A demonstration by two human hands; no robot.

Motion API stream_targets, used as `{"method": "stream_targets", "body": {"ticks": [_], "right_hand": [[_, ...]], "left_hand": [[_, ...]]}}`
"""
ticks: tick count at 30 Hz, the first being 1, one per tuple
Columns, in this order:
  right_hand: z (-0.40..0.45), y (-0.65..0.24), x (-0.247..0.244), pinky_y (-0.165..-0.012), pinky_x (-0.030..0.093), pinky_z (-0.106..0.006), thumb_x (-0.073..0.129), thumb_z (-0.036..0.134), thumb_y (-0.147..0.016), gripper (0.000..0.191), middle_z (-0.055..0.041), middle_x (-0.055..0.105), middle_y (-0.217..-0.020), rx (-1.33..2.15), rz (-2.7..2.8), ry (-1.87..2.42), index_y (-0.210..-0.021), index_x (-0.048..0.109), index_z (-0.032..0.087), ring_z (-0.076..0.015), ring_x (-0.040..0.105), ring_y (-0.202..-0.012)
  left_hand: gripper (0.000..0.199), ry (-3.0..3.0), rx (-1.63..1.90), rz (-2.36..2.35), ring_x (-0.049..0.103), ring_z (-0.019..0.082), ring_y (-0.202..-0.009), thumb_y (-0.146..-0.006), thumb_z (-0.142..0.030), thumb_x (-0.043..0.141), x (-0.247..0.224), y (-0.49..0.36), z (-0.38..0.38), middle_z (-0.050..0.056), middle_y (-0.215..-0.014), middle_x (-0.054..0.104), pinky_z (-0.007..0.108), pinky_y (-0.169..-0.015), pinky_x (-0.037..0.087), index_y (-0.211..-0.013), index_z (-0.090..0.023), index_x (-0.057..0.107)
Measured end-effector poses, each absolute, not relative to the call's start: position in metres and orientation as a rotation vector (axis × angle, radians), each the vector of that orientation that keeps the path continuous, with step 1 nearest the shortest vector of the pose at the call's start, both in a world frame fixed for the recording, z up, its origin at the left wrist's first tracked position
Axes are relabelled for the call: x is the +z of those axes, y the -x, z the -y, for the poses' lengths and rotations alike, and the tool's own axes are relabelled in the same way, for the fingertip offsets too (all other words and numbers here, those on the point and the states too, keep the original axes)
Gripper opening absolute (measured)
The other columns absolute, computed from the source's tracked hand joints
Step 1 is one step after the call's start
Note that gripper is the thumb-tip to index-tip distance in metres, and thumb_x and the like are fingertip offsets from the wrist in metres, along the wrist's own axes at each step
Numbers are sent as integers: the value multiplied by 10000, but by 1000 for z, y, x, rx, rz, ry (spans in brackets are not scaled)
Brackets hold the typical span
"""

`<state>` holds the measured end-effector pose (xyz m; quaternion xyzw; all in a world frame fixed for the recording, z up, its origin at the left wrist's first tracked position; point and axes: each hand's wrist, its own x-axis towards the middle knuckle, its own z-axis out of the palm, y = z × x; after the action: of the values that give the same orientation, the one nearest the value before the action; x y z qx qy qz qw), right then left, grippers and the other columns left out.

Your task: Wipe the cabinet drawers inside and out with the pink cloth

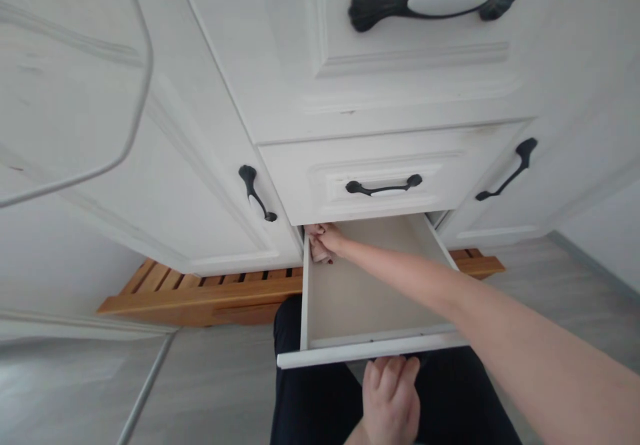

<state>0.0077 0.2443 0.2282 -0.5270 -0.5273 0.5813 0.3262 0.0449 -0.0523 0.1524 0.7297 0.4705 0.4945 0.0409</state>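
A white drawer (295, 360) stands pulled out over my lap. My left hand (391, 392) is closed at the middle of its front, fingers curled round the handle, which they mostly hide. From the right, my right arm crosses the drawer to its far left corner. There my right hand (331, 237) grips a pinkish cloth (320, 252), bunched against the drawer's left side. The upper end of the cloth runs close under the drawer above, so part of it is hidden. Bare drawer bottom (370, 298) shows around my forearm.
Above is a shut drawer with a dark handle (384, 186), and a larger drawer handle (435, 0) sits higher. Cabinet doors with handles (257, 194) flank both sides. A slatted wooden rack (190, 302) lies under the cabinet. A white-framed panel (60, 98) stands close at left.
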Motion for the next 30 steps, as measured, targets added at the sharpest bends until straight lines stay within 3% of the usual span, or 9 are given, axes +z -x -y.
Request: {"method": "stream_targets", "body": {"ticks": [3,6,11,14,17,20,24,27,30], "right_hand": [[-220,-19,225,-1008,452,-319,663,-14,-784,407,-10,645,-1157,1506,1475,1310,-1097,684,245,-175,567,-1099],[-186,-29,223,-958,436,-271,648,-48,-705,486,-4,654,-1064,1561,1587,1190,-1080,719,253,-174,560,-1041],[-136,-40,224,-788,428,-236,597,-64,-653,476,38,617,-761,1735,1815,964,-992,753,232,-148,535,-781],[-125,-43,232,-836,422,-231,579,-51,-687,373,26,687,-937,1842,2033,702,-908,737,205,-138,579,-871],[-130,-49,243,-874,416,-224,506,-84,-697,415,2,698,-1114,1956,2198,554,-943,726,167,-133,603,-984],[-147,-60,251,-851,424,-234,514,-95,-655,382,-6,710,-1066,1959,2239,580,-859,716,156,-148,617,-981],[-184,-72,257,-886,418,-298,656,-2,-701,202,-29,680,-913,1512,2064,846,-682,629,197,-211,577,-1017],[-220,-66,261,-967,402,-316,684,86,-813,160,-72,658,-1034,1392,2001,876,-736,624,213,-238,476,-1234],[-253,-54,261,-986,447,-305,694,144,-882,76,-71,655,-1151,1540,1858,927,-844,667,204,-213,475,-1281]], "left_hand": [[404,-2270,1488,-1455,653,199,-1023,-891,-97,516,155,-43,52,26,-1057,741,335,-928,525,-1220,-237,706],[410,-2308,1423,-1459,658,202,-1031,-887,-105,527,154,-43,53,37,-1067,736,341,-935,538,-1237,-240,694],[381,-2271,1385,-1460,656,185,-999,-892,-89,534,159,-43,53,36,-1044,726,316,-943,546,-1209,-232,689],[370,-2245,1382,-1437,656,178,-996,-908,-80,518,166,-41,53,37,-1042,721,309,-944,551,-1206,-225,684],[402,-2254,1352,-1404,658,176,-1021,-917,-65,487,174,-36,53,39,-1062,722,307,-950,557,-1237,-224,671],[465,-2319,1266,-1390,650,185,-1087,-915,-60,462,180,-31,55,50,-1133,720,320,-964,561,-1315,-219,637],[504,-2383,1206,-1421,641,201,-1120,-892,-84,494,178,-30,58,55,-1187,717,345,-967,567,-1362,-220,614],[501,-2368,1296,-1463,651,200,-1093,-876,-95,521,170,-32,57,46,-1158,727,351,-962,562,-1345,-235,631],[485,-2411,1352,-1457,663,195,-1036,-882,-103,512,163,-33,55,39,-1108,740,344,-932,555,-1329,-236,646]]}}
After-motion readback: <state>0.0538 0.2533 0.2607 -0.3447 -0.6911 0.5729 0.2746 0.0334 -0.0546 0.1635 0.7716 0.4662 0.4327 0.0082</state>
